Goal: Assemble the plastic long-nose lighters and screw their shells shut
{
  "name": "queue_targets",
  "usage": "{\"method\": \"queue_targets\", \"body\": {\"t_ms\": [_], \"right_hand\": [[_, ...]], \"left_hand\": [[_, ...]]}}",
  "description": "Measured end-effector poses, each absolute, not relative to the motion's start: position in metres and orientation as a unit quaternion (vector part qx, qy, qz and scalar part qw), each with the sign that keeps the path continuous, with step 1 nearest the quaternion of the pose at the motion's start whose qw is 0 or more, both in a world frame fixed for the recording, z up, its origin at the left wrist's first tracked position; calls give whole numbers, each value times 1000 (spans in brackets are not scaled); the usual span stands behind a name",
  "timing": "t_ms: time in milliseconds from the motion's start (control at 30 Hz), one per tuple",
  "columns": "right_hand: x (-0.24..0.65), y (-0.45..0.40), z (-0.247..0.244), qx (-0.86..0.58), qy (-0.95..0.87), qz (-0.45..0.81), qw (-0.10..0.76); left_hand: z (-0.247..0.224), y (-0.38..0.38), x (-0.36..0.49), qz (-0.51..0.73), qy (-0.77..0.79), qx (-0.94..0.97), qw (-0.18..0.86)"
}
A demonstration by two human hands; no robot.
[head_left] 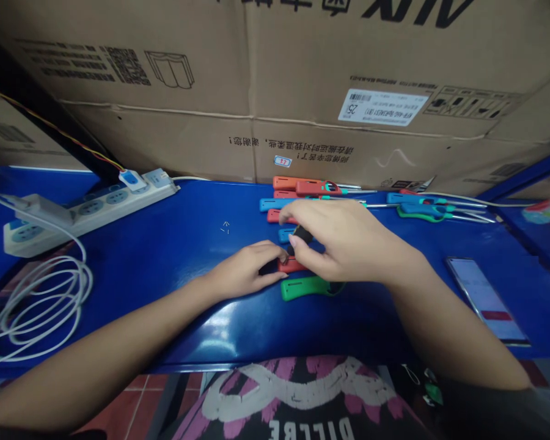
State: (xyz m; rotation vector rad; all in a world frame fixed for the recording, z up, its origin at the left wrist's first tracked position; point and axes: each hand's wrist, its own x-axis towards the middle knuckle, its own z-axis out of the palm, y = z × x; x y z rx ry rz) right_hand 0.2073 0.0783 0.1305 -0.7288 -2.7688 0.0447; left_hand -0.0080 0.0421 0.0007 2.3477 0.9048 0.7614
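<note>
Several gas lighters with long metal stems lie in a column on the blue table. My right hand, closed, holds a short black tool upright over a red lighter; its tip is too dim to tell what kind it is. At the handle end of that red lighter, the fingers and thumb of my left hand close on it. Nearest to me lies a green lighter. Beyond, partly under my right hand, are a blue lighter and another red lighter.
Tiny pale metal pieces lie left of the lighters. More lighters rest at the right rear. A phone lies at right; a power strip and coiled white cable are at left. A large cardboard box stands behind.
</note>
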Motion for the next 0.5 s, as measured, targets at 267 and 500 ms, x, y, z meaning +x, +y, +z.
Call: {"method": "queue_targets", "body": {"t_ms": [267, 500], "right_hand": [[207, 78, 130, -233, -962, 19, 144], [208, 77, 131, -243, -960, 14, 140]], "left_hand": [[3, 41, -7, 286, 340, 859, 255], [2, 41, -7, 287, 339, 860, 251]]}}
